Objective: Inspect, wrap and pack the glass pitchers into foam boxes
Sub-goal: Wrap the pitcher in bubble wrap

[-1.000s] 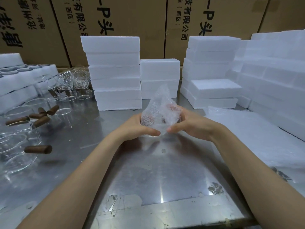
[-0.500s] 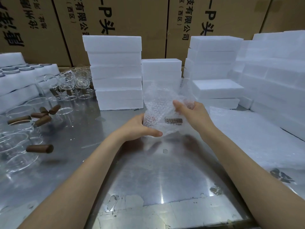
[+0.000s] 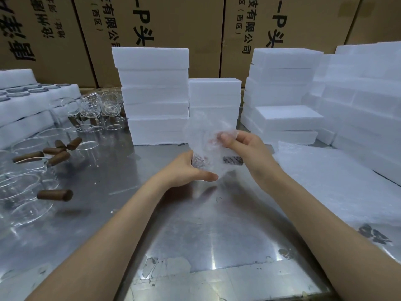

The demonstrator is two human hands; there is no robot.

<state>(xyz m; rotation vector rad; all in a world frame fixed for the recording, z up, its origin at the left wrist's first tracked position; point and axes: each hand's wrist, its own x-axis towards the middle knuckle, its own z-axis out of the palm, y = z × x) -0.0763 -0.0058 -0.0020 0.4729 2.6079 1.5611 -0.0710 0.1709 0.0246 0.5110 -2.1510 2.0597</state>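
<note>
A glass pitcher half wrapped in bubble wrap (image 3: 209,146) stands above the middle of the steel table (image 3: 195,231); its dark handle (image 3: 233,160) shows through the wrap. My left hand (image 3: 186,170) cups the bundle's left side from below, thumb stretched under it. My right hand (image 3: 243,146) pinches the upper part of the wrap between thumb and fingers. The glass itself is mostly hidden by the blurred film.
Several bare glass pitchers with brown handles (image 3: 54,157) crowd the table's left side. White foam box stacks (image 3: 152,94) (image 3: 282,88) line the back and right. A pile of bubble wrap sheets (image 3: 336,183) lies at right. Cardboard cartons (image 3: 173,22) stand behind.
My right hand has risen from the bundle's lower right side and drawn the wrap upward and over. The left hand kept its hold on the left side.
</note>
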